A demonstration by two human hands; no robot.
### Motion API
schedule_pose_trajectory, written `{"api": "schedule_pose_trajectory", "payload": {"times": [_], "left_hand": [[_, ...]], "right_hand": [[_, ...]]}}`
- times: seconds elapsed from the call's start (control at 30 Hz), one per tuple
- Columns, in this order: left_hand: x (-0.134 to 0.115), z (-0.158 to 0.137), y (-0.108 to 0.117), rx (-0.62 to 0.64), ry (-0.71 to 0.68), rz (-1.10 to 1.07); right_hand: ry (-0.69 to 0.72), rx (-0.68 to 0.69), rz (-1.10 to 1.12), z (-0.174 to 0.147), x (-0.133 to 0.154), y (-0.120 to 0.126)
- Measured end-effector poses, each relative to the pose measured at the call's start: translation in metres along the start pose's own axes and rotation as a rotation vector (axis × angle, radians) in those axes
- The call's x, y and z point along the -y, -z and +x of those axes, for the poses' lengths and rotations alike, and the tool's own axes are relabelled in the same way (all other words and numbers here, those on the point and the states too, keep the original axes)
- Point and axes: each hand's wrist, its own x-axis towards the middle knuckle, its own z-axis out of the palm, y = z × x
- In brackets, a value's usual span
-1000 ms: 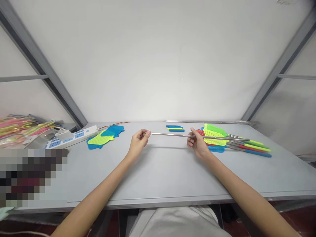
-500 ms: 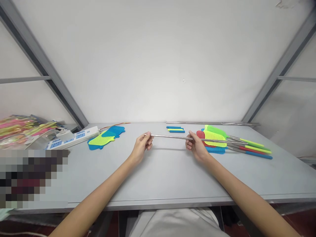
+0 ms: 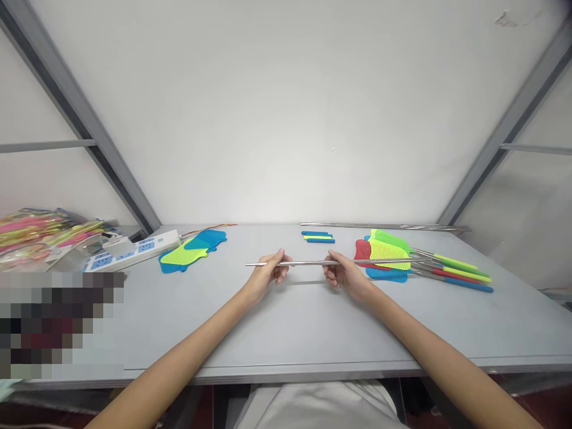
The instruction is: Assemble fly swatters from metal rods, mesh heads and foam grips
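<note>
Above a smooth grey table (image 3: 286, 339), the left hand (image 3: 268, 275) and right hand (image 3: 343, 275) grip one thin silver metal rod (image 3: 308, 263) between thumbs and fingers, holding it nearly level, crosswise. Beyond, right, lie mesh fly swatters with coloured handles (image 3: 388, 255); left, flat blue and yellow mesh swatter heads (image 3: 184, 256). Farther back are short blue and yellow tubes (image 3: 319, 237), then slim silver rods (image 3: 353, 226) beside a white wall (image 3: 290, 119).

White power strip (image 3: 131, 252) on bench (image 3: 286, 333), white plug (image 3: 117, 244) in it. Left of strip, colourful plastic-wrapped bundle (image 3: 40, 232). Beside strip's right end, thin coloured wires (image 3: 208, 229). Behind strip, grey post (image 3: 109, 161), pale wall (image 3: 286, 119).
</note>
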Motion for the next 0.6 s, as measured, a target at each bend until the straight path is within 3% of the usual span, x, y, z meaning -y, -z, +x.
{"api": "schedule_pose_trajectory", "payload": {"times": [0.27,0.4,0.6], "left_hand": [[0.005,-0.004,-0.008,0.126,-0.024,0.168],[0.009,-0.006,-0.012,0.181,0.0,0.229],[0.013,-0.01,-0.016,0.362,0.099,0.071]], "right_hand": [[-0.081,0.184,-0.166,-0.001,-0.01,-0.013],[-0.064,0.196,-0.165,-0.003,-0.01,-0.014],[-0.075,0.365,-0.171,-0.009,-0.007,-0.013]]}}
